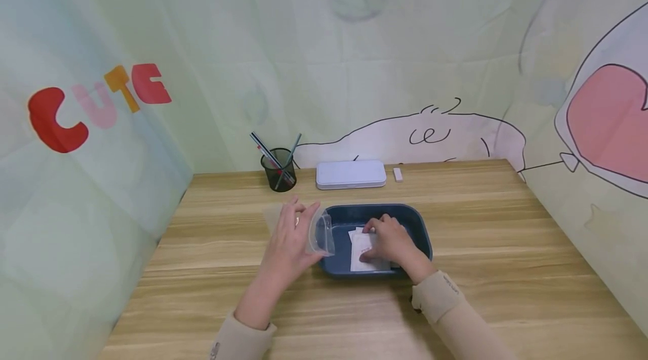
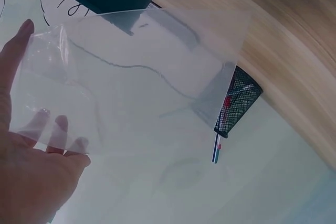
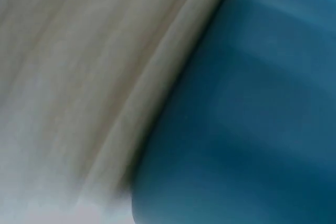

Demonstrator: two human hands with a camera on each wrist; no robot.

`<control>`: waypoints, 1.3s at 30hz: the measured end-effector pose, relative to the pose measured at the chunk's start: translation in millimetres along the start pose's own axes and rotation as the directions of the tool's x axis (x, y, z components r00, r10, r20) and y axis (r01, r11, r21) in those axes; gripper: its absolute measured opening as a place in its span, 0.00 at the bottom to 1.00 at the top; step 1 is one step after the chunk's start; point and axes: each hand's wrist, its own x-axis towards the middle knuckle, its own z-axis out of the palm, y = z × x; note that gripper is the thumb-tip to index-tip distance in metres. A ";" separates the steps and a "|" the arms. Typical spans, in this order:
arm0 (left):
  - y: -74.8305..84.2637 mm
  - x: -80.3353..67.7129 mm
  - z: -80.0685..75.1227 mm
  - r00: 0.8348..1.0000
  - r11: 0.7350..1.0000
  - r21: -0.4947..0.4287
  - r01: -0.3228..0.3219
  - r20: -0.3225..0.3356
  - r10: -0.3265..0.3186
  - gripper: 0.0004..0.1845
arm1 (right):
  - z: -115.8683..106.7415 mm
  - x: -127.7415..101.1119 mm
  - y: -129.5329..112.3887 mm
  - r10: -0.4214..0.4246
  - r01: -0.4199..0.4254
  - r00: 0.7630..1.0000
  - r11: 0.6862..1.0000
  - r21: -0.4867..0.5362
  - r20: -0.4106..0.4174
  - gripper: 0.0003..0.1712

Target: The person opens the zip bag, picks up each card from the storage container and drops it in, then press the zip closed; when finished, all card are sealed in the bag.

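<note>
A clear plastic bag [image 1: 322, 233] is in my left hand [image 1: 288, 244], its mouth spread between the thumb and fingers and facing right. In the left wrist view the flat, see-through bag [image 2: 142, 87] stretches away from the hand [image 2: 42, 182]. My right hand [image 1: 394, 241] reaches into a dark blue tray [image 1: 425, 236] and grips white paper pieces [image 1: 358, 259], thumb on the near side and fingers on the far side. Faint reddish print shows on the top piece. Only blurred sleeve and blue tray [image 3: 247, 114] fill the right wrist view; the hand is hidden there.
Behind the tray lie a white pencil case [image 1: 351, 174] and a small white eraser-like block [image 1: 397, 174]. A black mesh pen holder [image 1: 279, 180] with several pens stands at the back left. The wooden table [image 1: 344, 320] meets printed cloth walls on its back and sides.
</note>
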 end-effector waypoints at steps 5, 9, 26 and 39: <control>0.6 0.0 -1.7 1.000 1.000 0.007 -0.011 -0.010 0.011 0.55 | -1.6 2.1 1.5 -0.017 0.017 1.000 1.000 -0.018 -0.012 0.34; 1.3 -0.1 -3.1 1.000 1.000 0.008 -0.007 -0.003 0.007 0.55 | -2.0 4.0 2.3 -0.023 0.023 0.999 1.000 0.002 -0.025 0.32; -0.4 -0.7 0.1 1.000 1.000 0.005 -0.015 -0.025 0.015 0.55 | -15.0 -1.5 -1.1 -0.014 0.026 0.986 0.997 0.066 -0.165 0.24; -1.6 -0.4 1.3 0.999 1.000 0.008 -0.023 -0.034 0.024 0.55 | -14.9 -4.3 4.4 -0.051 0.067 0.968 0.996 0.059 -0.244 0.16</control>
